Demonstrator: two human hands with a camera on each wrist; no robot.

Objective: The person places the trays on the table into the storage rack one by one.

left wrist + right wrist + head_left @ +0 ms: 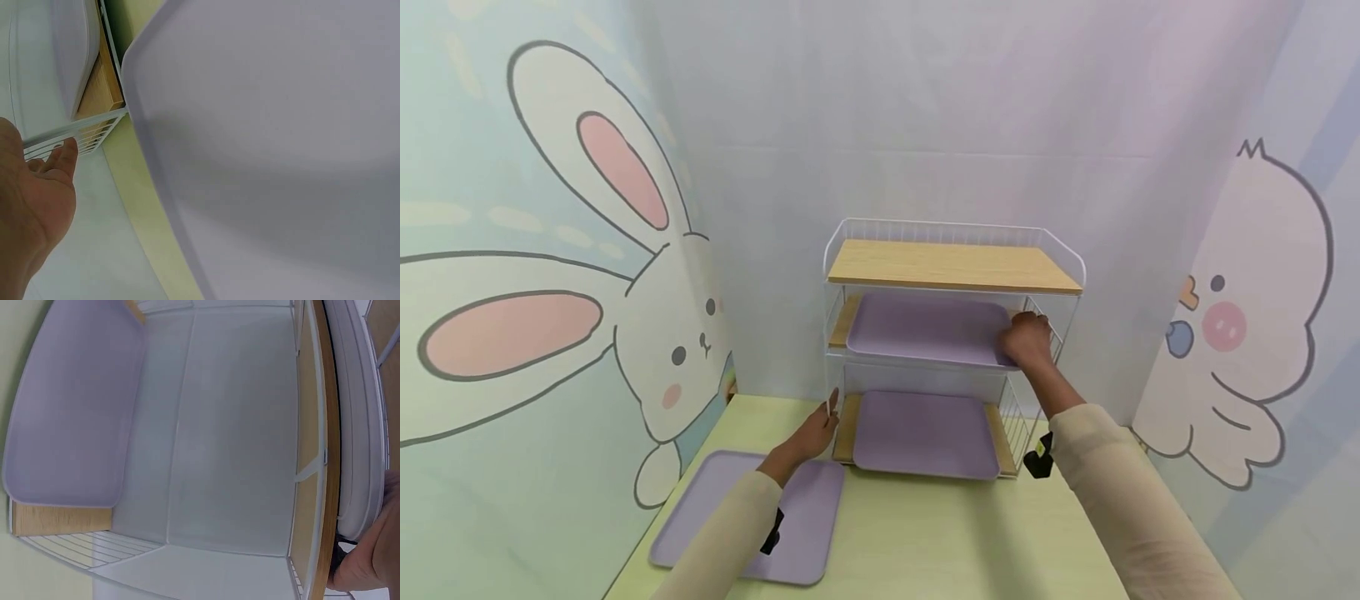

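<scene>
A white wire rack point(1063, 250) with light wooden shelves stands against the back curtain. On its middle shelf lies a purple tray point(928, 329), whose right end my right hand point(1028, 340) grips, fingers curled at the edge. In the right wrist view that hand point(369, 550) shows only partly, by the tray's side wall point(362, 425). My left hand point(812, 433) holds the rack's front left post, low down; the left wrist view shows its bent fingers at the white wire point(100, 117). Another purple tray point(925, 437) rests on the bottom shelf.
A third purple tray point(797, 525) lies on the pale yellow-green table point(917, 533), under my left forearm. The rack's top shelf point(955, 262) has a wire rail. Printed curtains with a rabbit point(677, 392) and a chick point(1247, 358) hang at both sides.
</scene>
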